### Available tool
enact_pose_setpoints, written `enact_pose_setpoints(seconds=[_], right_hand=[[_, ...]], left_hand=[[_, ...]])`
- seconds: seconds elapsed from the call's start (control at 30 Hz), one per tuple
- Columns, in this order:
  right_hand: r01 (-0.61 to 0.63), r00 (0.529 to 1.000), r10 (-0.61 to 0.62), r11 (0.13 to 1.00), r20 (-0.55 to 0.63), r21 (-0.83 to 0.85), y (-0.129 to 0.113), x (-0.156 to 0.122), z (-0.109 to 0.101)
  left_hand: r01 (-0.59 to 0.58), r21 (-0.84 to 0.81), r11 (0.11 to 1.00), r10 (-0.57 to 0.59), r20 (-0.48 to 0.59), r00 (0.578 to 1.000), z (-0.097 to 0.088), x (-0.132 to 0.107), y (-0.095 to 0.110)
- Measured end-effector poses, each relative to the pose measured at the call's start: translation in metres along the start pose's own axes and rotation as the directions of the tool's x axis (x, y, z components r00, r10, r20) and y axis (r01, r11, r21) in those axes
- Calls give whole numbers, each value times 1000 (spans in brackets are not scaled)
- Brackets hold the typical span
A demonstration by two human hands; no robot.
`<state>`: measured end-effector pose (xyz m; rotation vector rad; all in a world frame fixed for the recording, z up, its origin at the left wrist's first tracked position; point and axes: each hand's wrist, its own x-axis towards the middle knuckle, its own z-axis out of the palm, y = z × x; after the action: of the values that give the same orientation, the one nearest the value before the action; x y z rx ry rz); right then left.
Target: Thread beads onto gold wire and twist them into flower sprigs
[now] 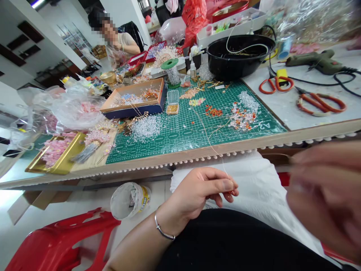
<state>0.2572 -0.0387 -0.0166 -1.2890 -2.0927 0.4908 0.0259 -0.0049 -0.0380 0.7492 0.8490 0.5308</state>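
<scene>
The right hand [329, 199] is a blur short of the tabletop's [310, 133] near edge; I cannot tell whether it grips anything. The left hand [204, 188] pinches a thin wire [223, 165], with something small and red [232, 192] at its fingertips. The wire looks light, bendable and easily kinked, probably best held close to that red bit. Beyond the near edge, orange beads [213, 111] lie on a green mat [175, 140]; a black bowl [239, 64] stands toward the far edge.
</scene>
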Motion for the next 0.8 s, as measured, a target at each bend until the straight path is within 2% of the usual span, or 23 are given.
enact_pose_setpoints(seconds=[0.03,0.07,0.13,0.2,0.27,0.37,0.47,0.53,0.63,0.7,0.8], right_hand=[[50,994,-52,999,-99,-18,-5,-5,7],[54,994,-54,999,-100,-10,-8,-7,15],[-111,992,105,990,68,88,-10,-4,31],[-317,924,235,912,302,261,-7,4,43],[-470,854,264,762,448,446,-4,11,49],[-579,811,259,480,525,658,-6,15,53],[-641,765,271,228,585,733,-11,12,56],[-667,733,283,126,618,734,-13,11,58],[-680,714,307,92,629,728,-15,10,60],[-676,720,342,154,603,720,-15,10,59],[-685,719,431,307,545,661,-15,9,57]], left_hand=[[-24,-13,1000,24,-22,999,1,0,1],[-55,-25,998,54,-47,997,2,1,1],[-126,-34,991,122,-99,988,3,2,1],[-194,-29,981,189,-132,973,3,2,0],[-241,-29,970,235,-137,962,3,2,-1],[-277,-32,960,271,-130,954,3,0,-3],[-283,-28,959,278,-124,953,2,-2,-3],[-288,-15,957,285,-114,952,2,-2,-2],[-303,66,951,309,-118,944,2,-3,-1],[-292,140,946,311,-141,940,2,-3,0],[-241,197,950,274,-163,948,0,-4,0]])
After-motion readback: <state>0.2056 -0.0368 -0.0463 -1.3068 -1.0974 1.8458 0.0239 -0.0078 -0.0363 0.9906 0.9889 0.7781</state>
